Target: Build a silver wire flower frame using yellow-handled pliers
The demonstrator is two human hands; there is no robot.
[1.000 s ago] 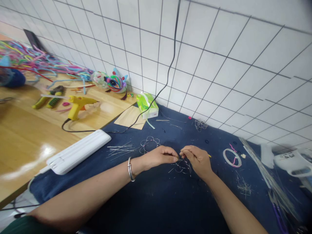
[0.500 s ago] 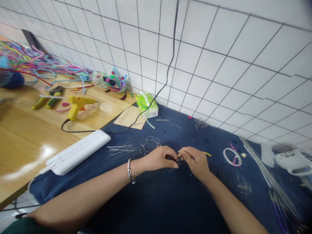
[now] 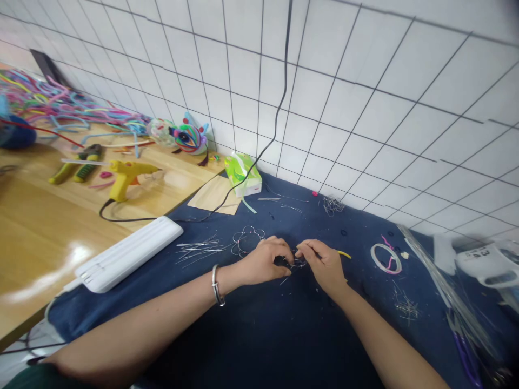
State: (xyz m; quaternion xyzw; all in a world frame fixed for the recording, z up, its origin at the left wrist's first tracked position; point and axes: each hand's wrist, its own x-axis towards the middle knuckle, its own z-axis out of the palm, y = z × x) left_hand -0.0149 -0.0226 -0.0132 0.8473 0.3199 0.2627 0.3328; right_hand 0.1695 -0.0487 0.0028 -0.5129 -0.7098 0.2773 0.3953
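Observation:
Close together over the dark blue cloth, both hands work on a small tangle of thin wire (image 3: 299, 263), partly hidden by the fingers. My left hand (image 3: 270, 260), with a silver bangle at its wrist, has thumb and fingers curled around the wire's left side. My right hand (image 3: 322, 265) pinches the wire at its upper right with thumb and forefinger. Just left of my left hand lies a flower-shaped wire loop (image 3: 243, 240) with small reddish beads. A yellow-tipped tool or strip (image 3: 344, 254) sticks out behind my right hand.
Cut wires (image 3: 198, 249) and a white box-like device (image 3: 130, 254) lie left. A yellow glue gun (image 3: 124, 178), pliers (image 3: 77, 165) and a tissue box (image 3: 243, 174) stand farther back. At right are a wire coil (image 3: 386, 259), long wires (image 3: 438, 275) and purple-handled scissors (image 3: 466, 356).
The fingers of my left hand have opened slightly and my left thumb has drawn up. My right hand has shifted a little, still pinching the wire. The view has moved slightly.

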